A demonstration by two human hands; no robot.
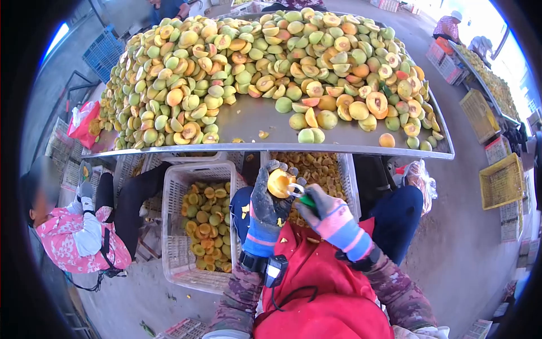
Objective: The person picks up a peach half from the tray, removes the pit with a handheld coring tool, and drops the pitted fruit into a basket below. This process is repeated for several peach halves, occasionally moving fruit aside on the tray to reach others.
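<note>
My left hand, in a dark-palmed glove with a blue and pink cuff, holds a cut orange-yellow fruit half over my lap. My right hand, in a similar glove, is closed round the green handle of a small tool. The tool's metal loop touches the right side of the fruit half. Bits of yellow peel or flesh stick to the left glove and lie on the red apron. Both hands are just below the front edge of the metal table.
Many halved fruits are heaped on the table. Crates of fruit stand below it, a white one at left and another behind my hands. A person in pink sits at the left. Yellow crates stand at the right.
</note>
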